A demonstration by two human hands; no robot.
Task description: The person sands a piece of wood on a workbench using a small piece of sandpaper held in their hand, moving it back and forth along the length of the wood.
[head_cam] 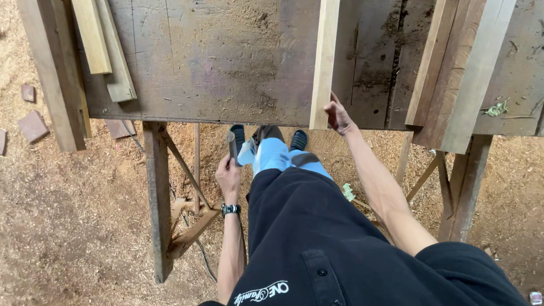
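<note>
Workbench: its far side is running off the top edge, so we are seeing only part of it.
Pale strip: lying on the workbench, it is getting cut off at the top too.
Left hand: below the workbench edge, it is gripping a grey tool we are failing to identify.
Feet: the black shirt is hiding most of them.

Head view, steeply down, close

Right hand touching pale wooden plank end at desk near edge; left hand gripping grey cylindrical tool below that edge.
</note>
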